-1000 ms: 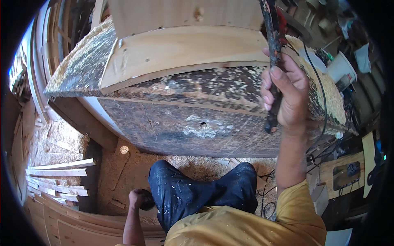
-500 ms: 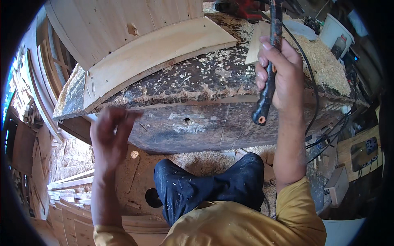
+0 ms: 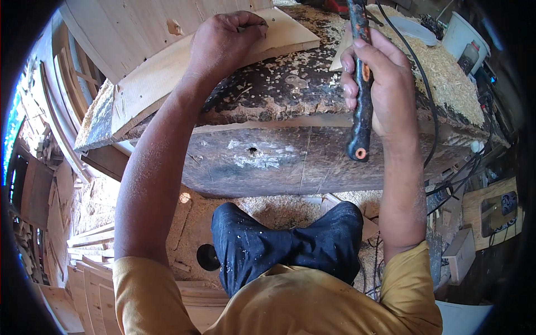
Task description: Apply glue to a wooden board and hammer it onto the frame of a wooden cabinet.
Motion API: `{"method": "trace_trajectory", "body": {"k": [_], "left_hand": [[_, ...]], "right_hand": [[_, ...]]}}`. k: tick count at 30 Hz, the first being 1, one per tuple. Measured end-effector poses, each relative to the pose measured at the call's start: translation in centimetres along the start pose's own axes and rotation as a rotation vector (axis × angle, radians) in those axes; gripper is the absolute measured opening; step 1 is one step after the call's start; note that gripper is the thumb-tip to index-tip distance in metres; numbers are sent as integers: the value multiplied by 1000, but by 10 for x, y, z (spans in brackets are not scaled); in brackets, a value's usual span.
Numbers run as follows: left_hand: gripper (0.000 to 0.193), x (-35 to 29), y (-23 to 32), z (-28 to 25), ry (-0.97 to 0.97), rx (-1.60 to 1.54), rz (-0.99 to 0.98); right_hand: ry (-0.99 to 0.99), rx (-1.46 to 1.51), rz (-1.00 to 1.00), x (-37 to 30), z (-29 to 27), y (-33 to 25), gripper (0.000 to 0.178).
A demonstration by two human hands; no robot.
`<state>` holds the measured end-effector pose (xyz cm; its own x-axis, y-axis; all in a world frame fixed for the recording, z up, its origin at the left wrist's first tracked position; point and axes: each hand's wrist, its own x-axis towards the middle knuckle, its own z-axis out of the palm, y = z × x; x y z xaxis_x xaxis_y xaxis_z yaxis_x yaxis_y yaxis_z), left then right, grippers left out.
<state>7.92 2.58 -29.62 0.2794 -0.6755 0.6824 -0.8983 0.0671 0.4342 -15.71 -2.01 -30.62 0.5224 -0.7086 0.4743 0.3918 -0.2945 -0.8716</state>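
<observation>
My left hand (image 3: 223, 47) reaches over a curved light-wood board (image 3: 151, 81), with thumb and fingertips pinched together near its far right part. Whatever sits in that pinch is too small to make out. Gripped in my right hand (image 3: 391, 84) is a long black tool handle (image 3: 362, 120), its surface worn to orange in patches and its lower end showing a round hole. The upper end of this tool runs out of view. Against the curved board's far side stands a pale wooden panel (image 3: 128, 33). Both wooden pieces are on a dark, chip-strewn workbench (image 3: 279, 100).
Sawdust (image 3: 441, 86) is heaped at the bench's right, near a white bucket (image 3: 455, 33) with a bottle. A black cable (image 3: 427, 95) hangs over the bench edge close to my right arm. Wood strips (image 3: 89, 240) lie on the floor at left.
My left hand has moved from the bench's front edge up and right over the curved board. My right hand still holds the black handle, which has shifted slightly and stands more upright.
</observation>
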Motion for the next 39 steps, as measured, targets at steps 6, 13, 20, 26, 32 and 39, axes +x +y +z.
{"method": "trace_trajectory", "body": {"k": [6, 13, 20, 26, 32, 39], "left_hand": [[25, -3, 7, 0, 22, 30, -10], [27, -2, 5, 2, 83, 92, 16], [24, -5, 0, 3, 91, 89, 86], [24, -5, 2, 3, 103, 88, 78], [25, -4, 4, 1, 47, 128, 4], [24, -4, 2, 3, 66, 119, 25]], "right_hand": [[42, -552, -176, -18, -14, -16, 49], [16, -1027, -447, -27, -21, -17, 51], [-80, -1125, -531, -26, -12, -15, 55], [-184, -1093, -436, -24, -10, -21, 57], [-192, -1182, -530, -25, -7, -20, 57], [-105, -1107, -528, -23, -12, -17, 54]]}}
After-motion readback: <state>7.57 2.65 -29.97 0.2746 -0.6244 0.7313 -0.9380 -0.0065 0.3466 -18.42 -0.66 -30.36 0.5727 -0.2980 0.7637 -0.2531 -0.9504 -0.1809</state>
